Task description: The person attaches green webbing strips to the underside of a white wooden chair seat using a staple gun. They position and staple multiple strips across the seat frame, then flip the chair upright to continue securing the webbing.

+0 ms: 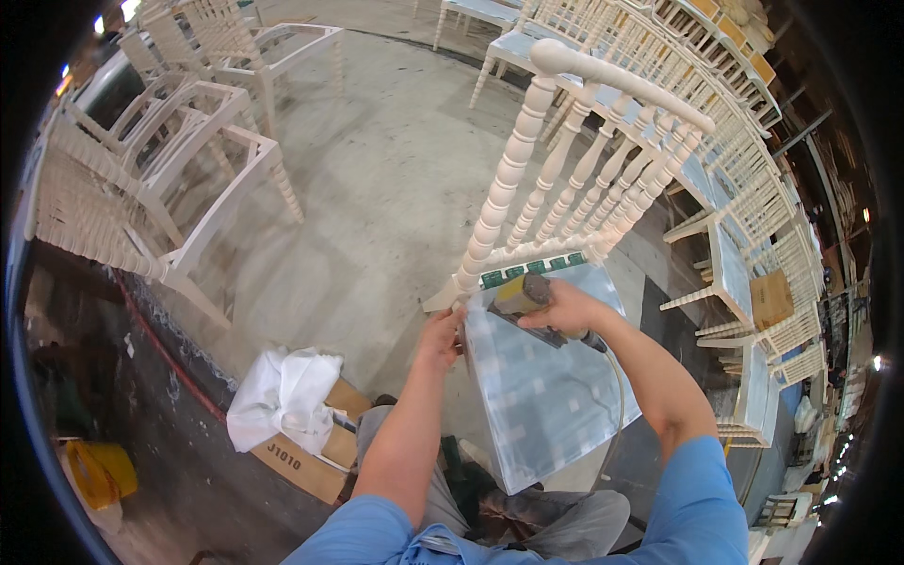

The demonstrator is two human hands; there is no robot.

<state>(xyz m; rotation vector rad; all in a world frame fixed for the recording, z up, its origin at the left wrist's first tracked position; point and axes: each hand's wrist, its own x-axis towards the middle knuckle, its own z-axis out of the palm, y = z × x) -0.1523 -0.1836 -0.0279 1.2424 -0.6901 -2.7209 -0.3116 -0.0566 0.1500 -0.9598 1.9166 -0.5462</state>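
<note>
A cream spindle-back chair (508, 193) stands in front of me. Its seat (541, 405) has a pale blue, see-through covering with whitish patches. My right hand (567, 311) is closed round an air-powered staple or nail gun (520, 298), dark with a yellow part. The gun lies over the seat's back left area, and its hose (617, 377) runs toward me. At the back left corner, my left hand (441, 337) grips the seat's edge, its fingertips partly hidden. Green pieces (533, 268) sit in a row where the seat meets the spindles.
More cream chair frames (202, 179) stand at the left. Rows of similar chairs (734, 273) with pale blue seats fill the right, one bearing a brown box (771, 299). Left of my legs, white plastic (287, 395) lies on a cardboard box (301, 468). A yellow container (99, 474) is at far left.
</note>
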